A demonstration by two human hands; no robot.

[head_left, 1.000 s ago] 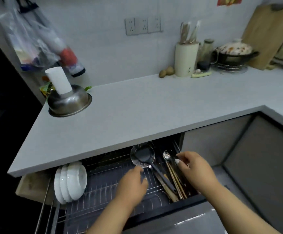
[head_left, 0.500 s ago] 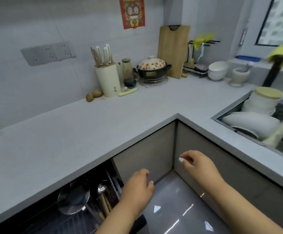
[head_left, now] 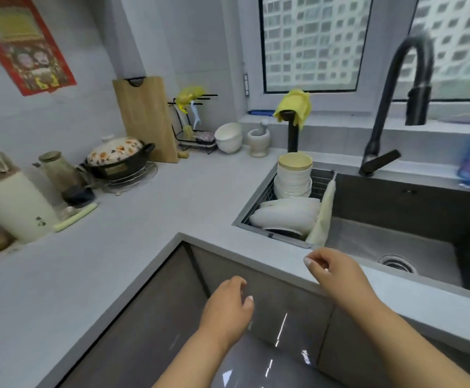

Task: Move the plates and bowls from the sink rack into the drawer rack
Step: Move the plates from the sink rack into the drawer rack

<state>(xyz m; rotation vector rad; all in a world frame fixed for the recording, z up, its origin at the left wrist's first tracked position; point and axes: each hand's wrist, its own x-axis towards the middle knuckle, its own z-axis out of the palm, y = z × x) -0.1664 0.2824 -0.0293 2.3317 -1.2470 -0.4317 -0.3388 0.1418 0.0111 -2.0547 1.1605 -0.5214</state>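
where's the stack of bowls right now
In the head view, right of centre: the stack of bowls stands at the back of the sink rack, behind the plates.

White bowls (head_left: 293, 179) stacked upright, white plates (head_left: 283, 217) leaning, inside sink rack (head_left: 267, 191)

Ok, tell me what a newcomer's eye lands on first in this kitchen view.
First, the stack of white bowls and the tilted white plates in the sink rack, at the sink's left end. Then the two bare hands in front: the right hand above the counter edge, the left hand lower by the cabinets, both holding nothing. The black faucet arches before the window.
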